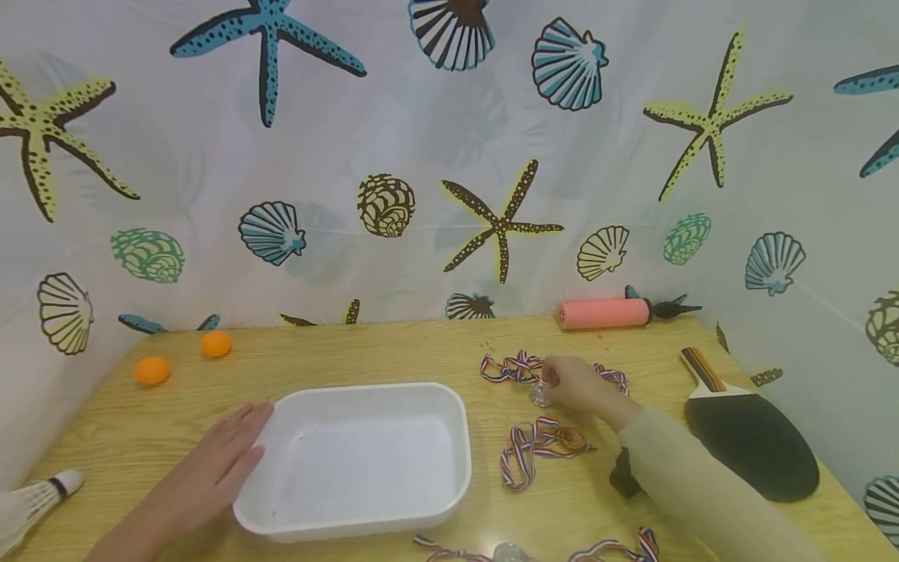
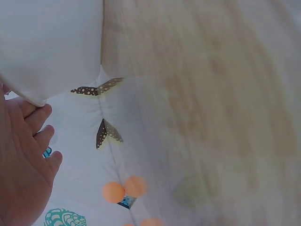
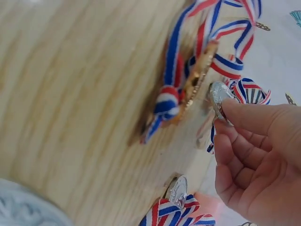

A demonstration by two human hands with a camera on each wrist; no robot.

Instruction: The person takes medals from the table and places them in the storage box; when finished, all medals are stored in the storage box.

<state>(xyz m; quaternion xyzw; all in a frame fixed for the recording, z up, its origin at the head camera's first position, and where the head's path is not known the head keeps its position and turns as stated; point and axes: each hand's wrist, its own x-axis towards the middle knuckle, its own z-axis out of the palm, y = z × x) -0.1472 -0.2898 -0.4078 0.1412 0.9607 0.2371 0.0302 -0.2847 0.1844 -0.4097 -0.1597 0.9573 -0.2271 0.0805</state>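
One silver medal [image 3: 217, 98] is pinched between the thumb and forefinger of the right hand [image 1: 579, 384], whose other fingers curl loosely beneath. It is at the far part of the bench [image 1: 393, 353], right of a white tray [image 1: 372, 468]. Striped red, white and blue ribbon [image 1: 516, 367] lies around that hand. Nearer the person is a gold medal [image 1: 571, 439] with a looped ribbon; at the near edge lies another silver medal [image 1: 509, 553], partly cut off. The left hand [image 1: 211, 460], its fingers extended and gripping nothing, touches the tray's left side. Farther out, a dark-faced paddle [image 1: 755, 445] and a pink cylinder [image 1: 604, 313] with a black nozzle lie to the right. Two orange balls [image 1: 152, 371] sit at the far left, a shuttlecock [image 1: 35, 499] at the near left. Behind hangs a white cloth [image 1: 435, 140] printed with starfish and shells.
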